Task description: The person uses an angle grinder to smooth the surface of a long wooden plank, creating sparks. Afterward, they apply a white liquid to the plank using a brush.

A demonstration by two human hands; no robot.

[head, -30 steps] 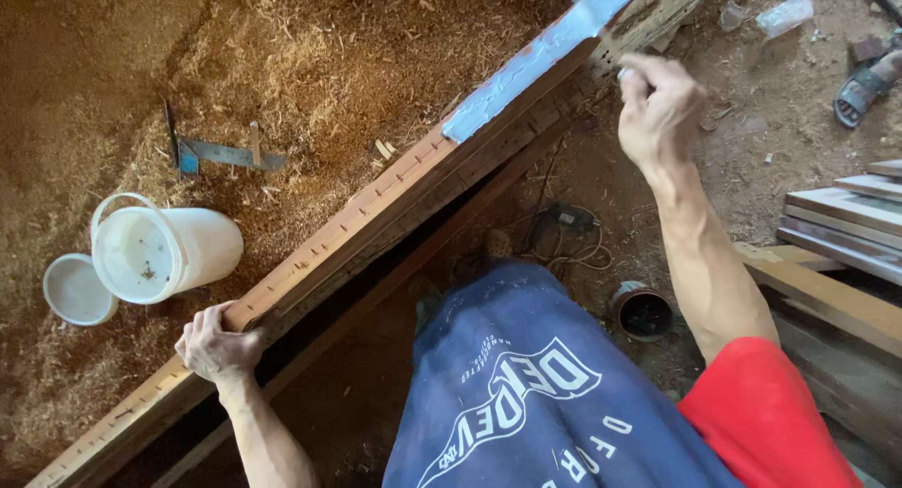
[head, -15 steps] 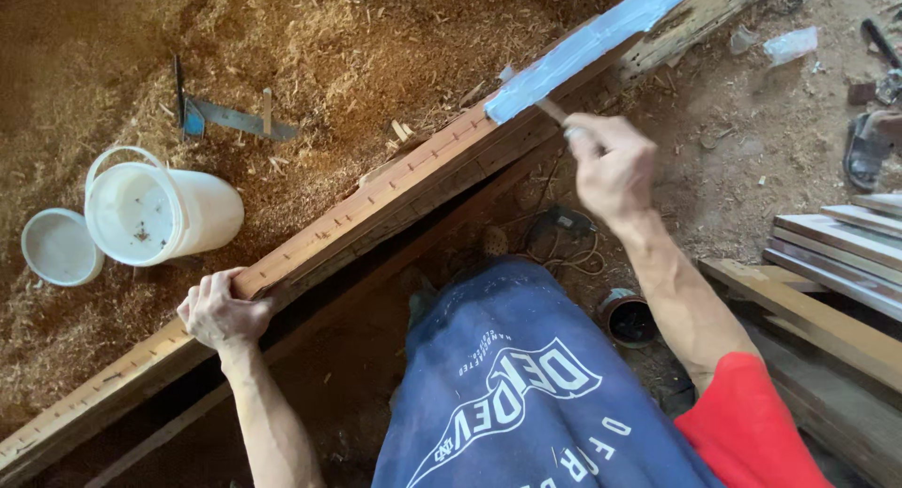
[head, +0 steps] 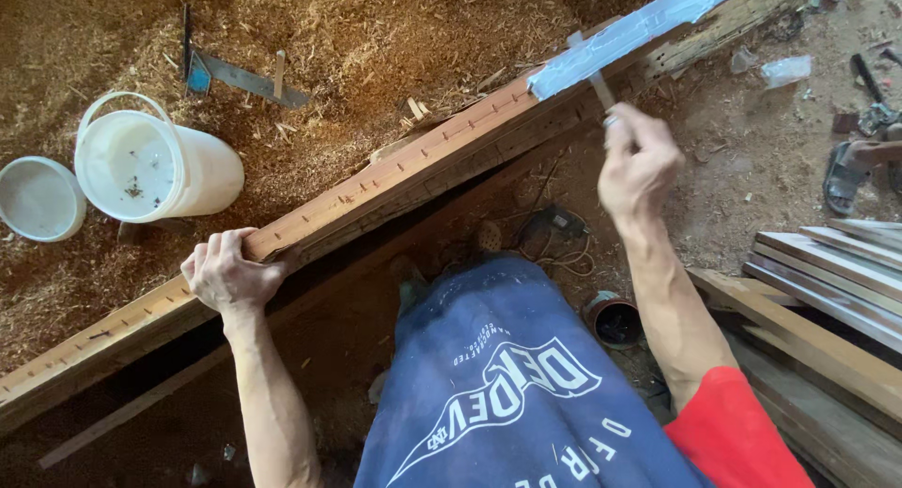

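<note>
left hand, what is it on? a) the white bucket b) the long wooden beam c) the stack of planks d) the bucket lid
b, the left hand grips the edge of the long wooden beam, while the white bucket sits apart on the sawdust behind it.

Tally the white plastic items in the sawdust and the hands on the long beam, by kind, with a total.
White bucket: 1
White lid: 1
Left hand, gripping the long beam: 1
Right hand, holding a thin tool at the beam's white-coated end: 1
Total: 4
</note>
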